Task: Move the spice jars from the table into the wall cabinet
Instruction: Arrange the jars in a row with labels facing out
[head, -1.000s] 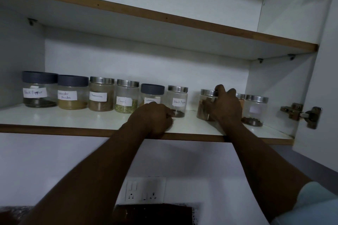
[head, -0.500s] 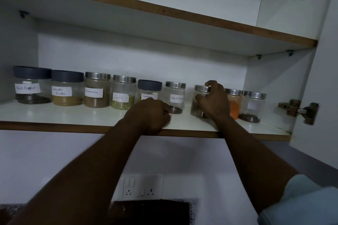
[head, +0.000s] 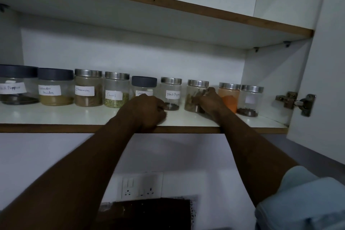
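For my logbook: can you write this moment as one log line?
right hand: holds jar of brown sticks on shelf | left hand: fist on shelf edge

Orange spice jar (head: pixel 228 97), white shelf (head: pixel 74 115)

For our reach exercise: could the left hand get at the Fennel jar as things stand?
Probably yes: the left hand rests on the shelf front, just right of the Fennel jar, with only bare shelf between them.
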Motion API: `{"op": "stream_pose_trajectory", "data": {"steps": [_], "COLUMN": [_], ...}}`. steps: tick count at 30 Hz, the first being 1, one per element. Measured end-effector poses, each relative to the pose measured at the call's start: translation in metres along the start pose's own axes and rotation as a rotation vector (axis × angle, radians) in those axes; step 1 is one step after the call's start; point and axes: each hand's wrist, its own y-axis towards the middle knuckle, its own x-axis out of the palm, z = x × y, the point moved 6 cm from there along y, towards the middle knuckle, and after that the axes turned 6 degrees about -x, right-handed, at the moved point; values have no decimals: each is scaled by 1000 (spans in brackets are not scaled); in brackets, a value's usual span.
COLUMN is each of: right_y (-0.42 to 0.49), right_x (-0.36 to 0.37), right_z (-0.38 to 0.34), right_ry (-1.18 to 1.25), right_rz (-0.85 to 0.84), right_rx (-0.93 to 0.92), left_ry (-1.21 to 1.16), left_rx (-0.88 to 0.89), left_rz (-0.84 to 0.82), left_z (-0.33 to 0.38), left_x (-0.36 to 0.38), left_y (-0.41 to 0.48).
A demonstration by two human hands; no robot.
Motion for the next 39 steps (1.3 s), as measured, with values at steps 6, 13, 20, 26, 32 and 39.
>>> {"op": "stream_pose_trajectory", "data": {"steps": [6,13,20,26,32,39], "right_y": [-3,1,-4,-2,3,5], "right_x": [6,10,9,2,5,9], "right_z": [-6,1,-2,4,6,5], "right_ry": [-158,-122,-105,-32,-60,-93], "right_rz": [-12,-109,-116,-145,-152,-171], "right_rx": [-91,18,25,70,42,44], "left_ry": [17,47,10,23,94,58], "left_rx": [-3,14,39,54,22,8], "left_rz": [-3,-15,-96,-111,-102,-85], "left_z": [0,-1,20,51,63,62], "left_x": [1,3,3,21,41,43], "left_y": [0,2,2,20,44,52]}}
